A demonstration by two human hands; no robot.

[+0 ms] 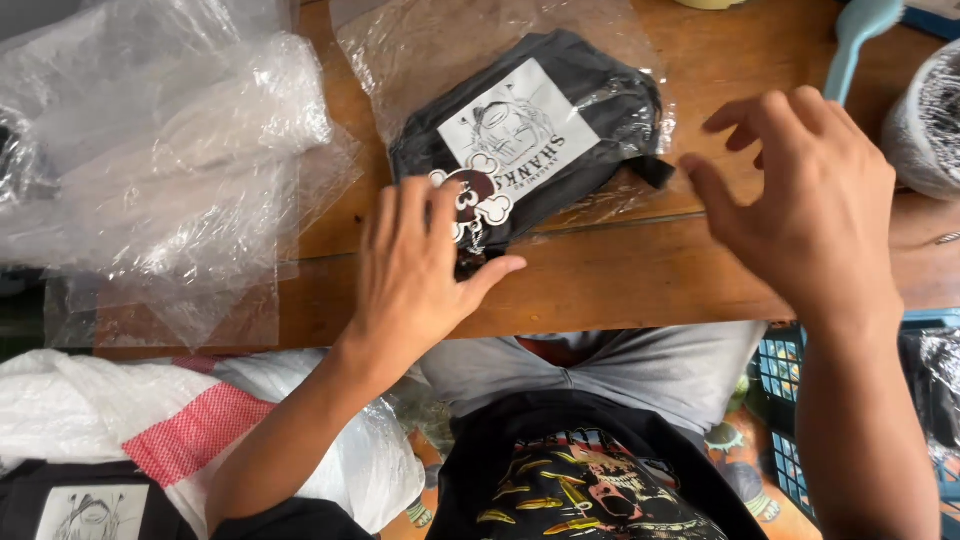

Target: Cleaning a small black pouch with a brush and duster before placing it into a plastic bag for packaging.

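A black pouch (580, 105) with a white printed patch lies inside a clear plastic bag (420, 50) on the wooden table (620, 280). A small skull-shaped keychain charm (478, 195) hangs at its near corner. My left hand (415, 270) rests flat on the table edge, fingers touching the charm and the bag's near corner. My right hand (800, 200) hovers open just right of the pouch, fingers spread, holding nothing.
A loose pile of clear plastic bags (170, 160) covers the table's left part. A white sack with a pink band (190, 430) sits lower left, a blue crate (790, 380) lower right. A pale blue handle (850, 45) and a grey roll (925, 120) lie at upper right.
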